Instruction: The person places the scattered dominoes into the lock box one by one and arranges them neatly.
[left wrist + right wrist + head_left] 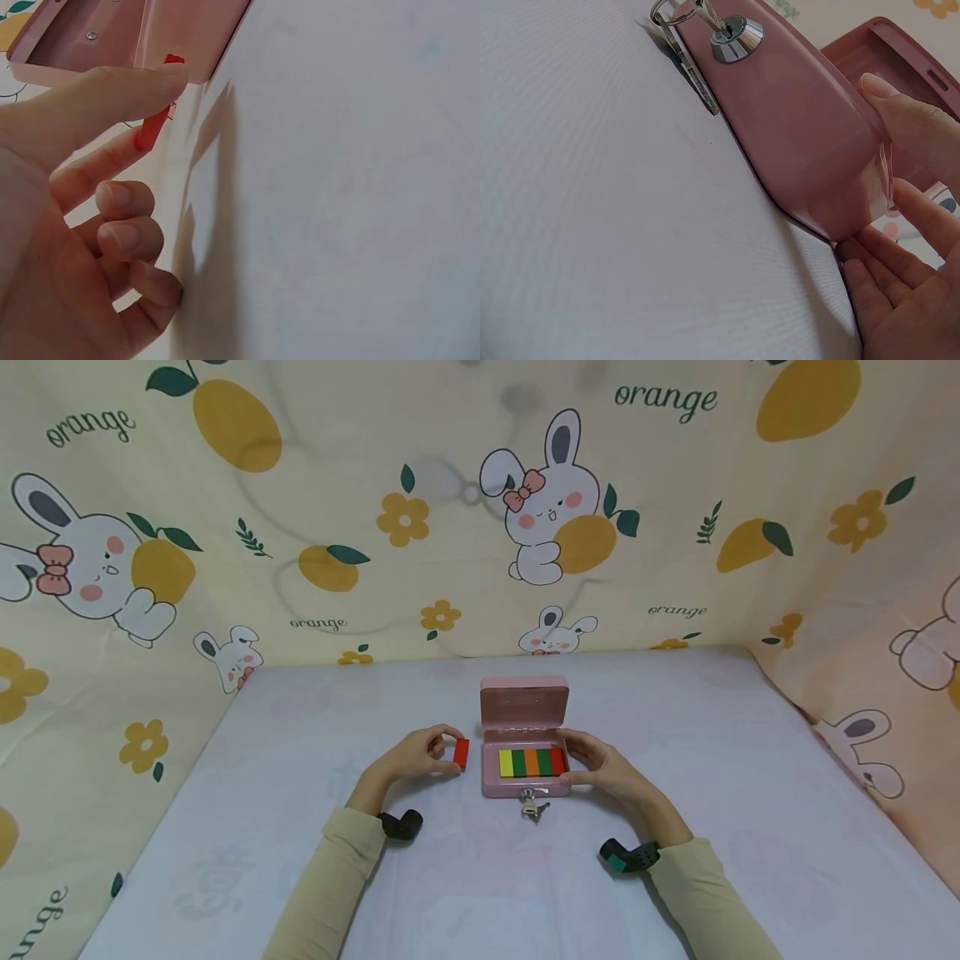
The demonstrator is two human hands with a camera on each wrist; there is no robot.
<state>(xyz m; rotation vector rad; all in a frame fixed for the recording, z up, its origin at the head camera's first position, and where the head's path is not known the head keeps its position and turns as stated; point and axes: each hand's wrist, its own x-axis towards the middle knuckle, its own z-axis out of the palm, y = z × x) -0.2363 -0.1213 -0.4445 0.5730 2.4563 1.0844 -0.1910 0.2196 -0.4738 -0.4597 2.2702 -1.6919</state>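
My left hand (418, 753) pinches a small red block (461, 753) between thumb and index finger, just left of the pink cash box (491, 777). In the left wrist view the other fingers curl loosely below the red block (155, 129). My right hand (613, 770) grips the right end of the box, its thumb (879, 85) at the front corner and its fingers along the side. The box stands with its lid (524, 703) raised. Inside, a row of colored blocks (531, 762) shows yellow, green, orange, green and red.
Keys (534, 811) hang from the lock (737, 39) on the box's front, near the table. A white cloth covers the table (450, 893). Behind it rises a patterned curtain (450, 435) with rabbits and oranges. Each wrist wears a black camera (401, 825).
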